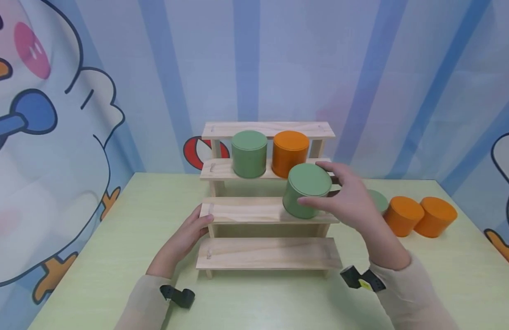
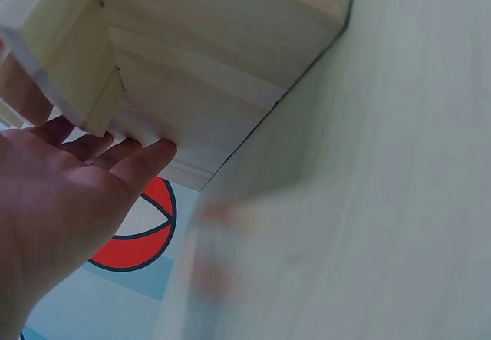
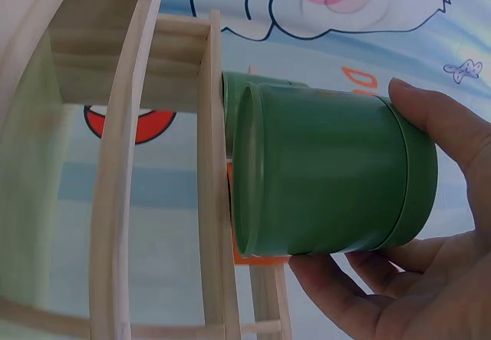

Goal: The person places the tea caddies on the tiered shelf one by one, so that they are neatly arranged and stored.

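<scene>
My right hand [image 1: 349, 195] grips a green cylindrical canister [image 1: 307, 190], thumb on one side and fingers on the other. The canister is over the right end of the second step from the bottom of a wooden stepped shelf [image 1: 246, 211]; whether it touches the board I cannot tell. In the right wrist view the same green canister [image 3: 330, 171] appears sideways. My left hand [image 1: 188, 236] holds the left end of that step, thumb on top, fingers against the side. On the step above stand a green canister [image 1: 249, 155] and an orange canister [image 1: 290, 153].
On the pale table [image 1: 93, 256], right of the shelf, two orange canisters [image 1: 404, 215] stand beside a green canister [image 1: 378, 200] partly hidden by my right arm. Behind rises a blue striped backdrop [image 1: 279, 59] with cartoon figures.
</scene>
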